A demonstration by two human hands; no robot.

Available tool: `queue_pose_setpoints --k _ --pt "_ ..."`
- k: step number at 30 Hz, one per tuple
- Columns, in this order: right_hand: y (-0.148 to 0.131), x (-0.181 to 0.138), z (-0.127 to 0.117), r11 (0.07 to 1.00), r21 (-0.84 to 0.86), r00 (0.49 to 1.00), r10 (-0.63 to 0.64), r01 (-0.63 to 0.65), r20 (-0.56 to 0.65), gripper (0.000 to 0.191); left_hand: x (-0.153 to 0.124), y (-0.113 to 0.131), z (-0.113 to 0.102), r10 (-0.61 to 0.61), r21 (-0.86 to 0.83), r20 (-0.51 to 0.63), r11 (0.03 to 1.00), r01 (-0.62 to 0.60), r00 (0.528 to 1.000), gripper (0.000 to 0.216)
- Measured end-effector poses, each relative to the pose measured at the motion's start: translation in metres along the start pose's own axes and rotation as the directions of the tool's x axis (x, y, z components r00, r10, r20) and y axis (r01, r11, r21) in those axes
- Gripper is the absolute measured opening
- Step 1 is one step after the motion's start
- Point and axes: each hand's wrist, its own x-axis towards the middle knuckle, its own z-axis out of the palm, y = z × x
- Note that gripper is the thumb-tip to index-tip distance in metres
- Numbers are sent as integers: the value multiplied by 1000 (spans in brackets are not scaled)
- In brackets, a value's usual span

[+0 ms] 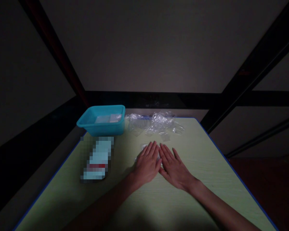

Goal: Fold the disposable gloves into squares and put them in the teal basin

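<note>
One blue basin [107, 130], white pieces [115, 118] inside, back left of desk [204, 157]; pixelated object [100, 157] in front of it; crumpled clear plastic [160, 122] along back; left hand [147, 164], right hand [174, 168] laid flat, unclenched, over mostly hidden plastic piece [144, 146] mid-desk

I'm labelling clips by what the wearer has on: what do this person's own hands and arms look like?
Both the left hand and the right hand are bare: no gloves, and no rings that I can make out. The left forearm and right forearm show no sleeve, watch or bracelet. Dim light hides finer detail.
</note>
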Motion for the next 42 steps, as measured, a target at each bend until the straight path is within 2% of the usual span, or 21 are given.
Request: queue_pose_setpoints --k 11,21,29,36,39,42 --pt "-3 2 -9 999 31 999 18 -19 48 62 -7 -12 -5 -43 22 16 999 43 999 54" --pt "-2 1 -6 999 48 1000 9 -10 26 64 -16 -29 -3 -66 69 -30 995 68 997 57" --pt "2 -4 -2 996 65 998 63 -63 -5 72 -20 -35 6 -97 63 -112 993 104 989 60" --pt "15 -8 -15 988 153 995 19 -35 101 81 -21 -38 6 -108 -16 -128 994 107 986 67" --pt "24 -7 -29 982 191 996 -19 1 92 79 -21 -38 -3 -81 -117 -186 991 60 979 60" --pt "32 -7 -43 974 210 995 -92 81 45 59 -20 -30 -15 14 -228 -251 971 -73 968 45"
